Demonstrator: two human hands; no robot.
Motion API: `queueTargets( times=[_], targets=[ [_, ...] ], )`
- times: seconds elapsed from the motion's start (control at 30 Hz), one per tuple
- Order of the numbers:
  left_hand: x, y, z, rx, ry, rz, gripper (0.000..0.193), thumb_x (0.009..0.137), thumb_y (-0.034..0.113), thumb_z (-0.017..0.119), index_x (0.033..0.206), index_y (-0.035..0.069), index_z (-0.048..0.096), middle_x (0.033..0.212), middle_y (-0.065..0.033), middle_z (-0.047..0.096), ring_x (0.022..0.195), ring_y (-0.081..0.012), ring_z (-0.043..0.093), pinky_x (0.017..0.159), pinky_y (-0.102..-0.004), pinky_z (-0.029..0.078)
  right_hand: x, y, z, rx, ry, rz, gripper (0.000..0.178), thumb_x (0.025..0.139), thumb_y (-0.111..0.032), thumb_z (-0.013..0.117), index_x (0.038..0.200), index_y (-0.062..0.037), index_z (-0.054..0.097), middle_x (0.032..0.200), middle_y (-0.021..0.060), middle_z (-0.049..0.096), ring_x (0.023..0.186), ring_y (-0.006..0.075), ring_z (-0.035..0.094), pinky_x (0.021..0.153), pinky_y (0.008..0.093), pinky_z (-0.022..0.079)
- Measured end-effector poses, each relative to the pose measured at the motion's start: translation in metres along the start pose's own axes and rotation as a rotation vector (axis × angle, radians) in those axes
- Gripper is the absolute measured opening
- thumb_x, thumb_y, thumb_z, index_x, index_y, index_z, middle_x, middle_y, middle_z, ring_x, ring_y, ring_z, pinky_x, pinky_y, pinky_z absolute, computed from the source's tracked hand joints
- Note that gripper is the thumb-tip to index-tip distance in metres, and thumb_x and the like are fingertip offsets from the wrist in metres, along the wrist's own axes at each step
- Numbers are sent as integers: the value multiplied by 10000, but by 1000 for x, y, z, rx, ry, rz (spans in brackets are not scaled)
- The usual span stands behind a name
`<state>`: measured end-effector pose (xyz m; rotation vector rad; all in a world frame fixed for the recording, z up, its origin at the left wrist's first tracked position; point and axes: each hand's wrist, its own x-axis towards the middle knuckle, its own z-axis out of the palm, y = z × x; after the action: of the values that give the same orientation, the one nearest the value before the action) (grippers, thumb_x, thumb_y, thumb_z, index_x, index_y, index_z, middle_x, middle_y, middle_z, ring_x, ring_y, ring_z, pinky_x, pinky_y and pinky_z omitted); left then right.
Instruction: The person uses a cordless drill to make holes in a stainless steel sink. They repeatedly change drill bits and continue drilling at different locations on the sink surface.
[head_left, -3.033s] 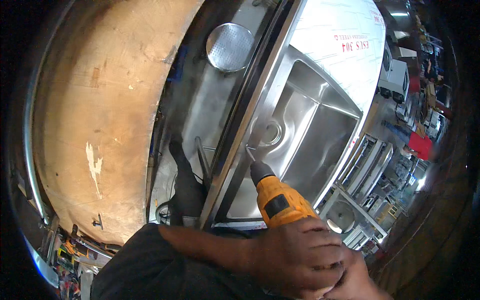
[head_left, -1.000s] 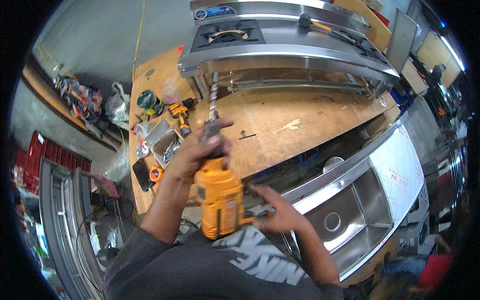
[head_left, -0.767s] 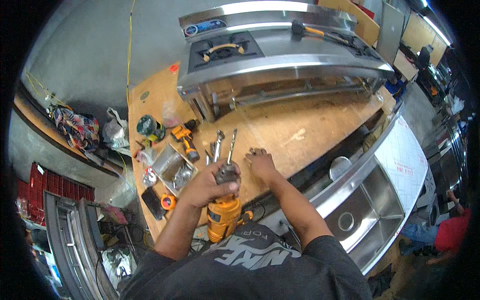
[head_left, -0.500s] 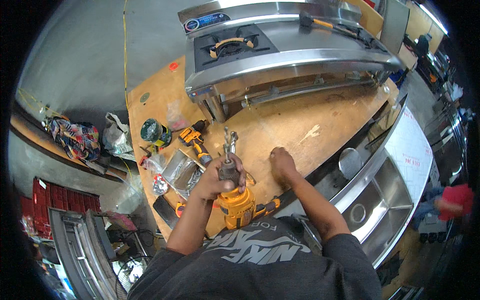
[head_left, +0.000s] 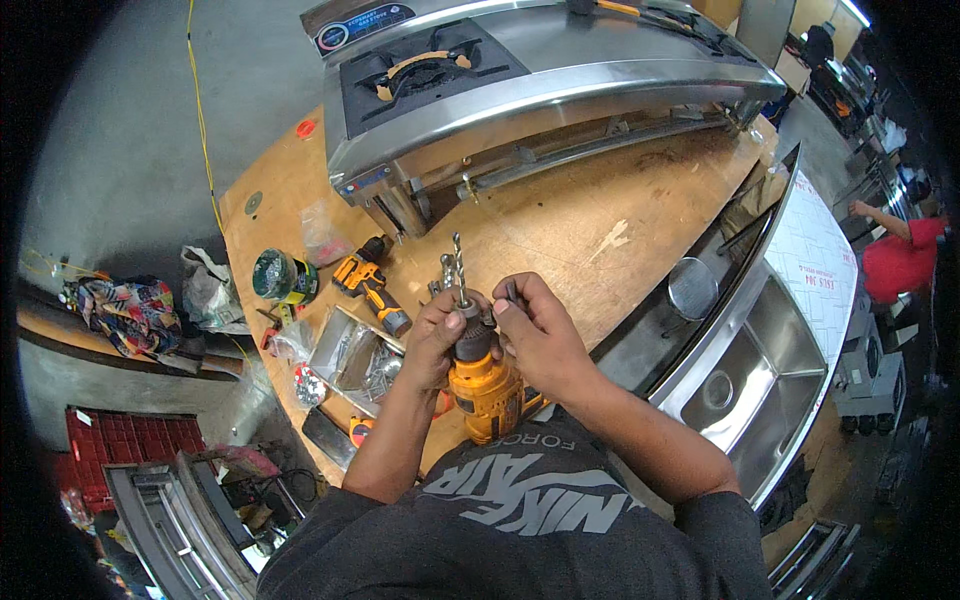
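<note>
Your left hand (head_left: 430,345) is wrapped round the chuck (head_left: 474,345) of the yellow power drill (head_left: 487,400), fingers closed. Your right hand (head_left: 545,340), just beside it, pinches a small dark metal piece (head_left: 512,292), likely a chuck key, between thumb and fingers. The twist drill bit (head_left: 459,262) stands in the chuck, pointing away from you, with the drill's body close in front of your shirt (head_left: 530,490); whether they touch, you cannot tell from this angle.

With both hands at the chuck, a bumped trigger could spin it into your fingers; whether the drill has power is not shown. A weak pinch could drop the dark piece, and slack chuck teeth could let the bit slip or tilt.

Ahead on the bench (head_left: 570,215), a cordless drill (head_left: 370,285) and an open box (head_left: 345,395) of metal hardware lie near your left hand, where a swinging elbow might knock them. Farther out sit the gas stove (head_left: 600,85) and, to your right, the steel sink (head_left: 770,340).
</note>
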<state>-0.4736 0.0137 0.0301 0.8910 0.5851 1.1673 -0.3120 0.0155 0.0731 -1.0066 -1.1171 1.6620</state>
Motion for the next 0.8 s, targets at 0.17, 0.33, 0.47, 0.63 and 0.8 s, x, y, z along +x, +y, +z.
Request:
queueTargets(
  times=[0.17, 0.33, 0.47, 0.63, 0.8],
  targets=[
    [0, 0, 14, 129, 37, 1, 312, 941, 286, 605, 1099, 19, 568, 962, -37, 620, 894, -88, 568, 792, -215, 446, -10, -19, 3, 309, 134, 306, 82, 961, -124, 494, 1039, -115, 472, 735, -15, 437, 542, 85, 413, 456, 235, 321],
    [-4, -16, 18, 312, 133, -9, 252, 963, 214, 582, 1104, 5, 568, 855, 15, 577, 780, -55, 508, 694, -218, 428, -12, -41, 10, 230, 271, 522, 66, 943, -146, 465, 1007, -129, 473, 670, -8, 421, 514, 131, 418, 442, 303, 328],
    [0, -9, 31, 510, 176, 57, 271, 961, 230, 586, 1095, -4, 553, 777, 2, 576, 707, -67, 516, 630, -233, 431, -5, -50, 9, 118, 261, 589, 82, 938, -173, 439, 972, -116, 487, 619, -4, 399, 490, 144, 410, 448, 334, 336],
    [17, -12, 33, 551, 171, 29, 248, 975, 267, 564, 988, 24, 518, 801, -12, 533, 776, -98, 492, 715, -262, 431, 21, 3, -5, -312, 439, 260, 304, 991, -271, 430, 882, -8, 535, 663, 60, 487, 574, 165, 437, 557, 357, 392],
    [27, -26, 15, 582, 238, -91, 249, 988, 276, 537, 959, 29, 530, 808, -19, 550, 773, -94, 493, 711, -261, 425, 47, 69, -23, -470, 512, -131, 383, 1023, -307, 405, 850, 12, 528, 676, 107, 503, 662, 165, 436, 633, 352, 409]
  ],
)
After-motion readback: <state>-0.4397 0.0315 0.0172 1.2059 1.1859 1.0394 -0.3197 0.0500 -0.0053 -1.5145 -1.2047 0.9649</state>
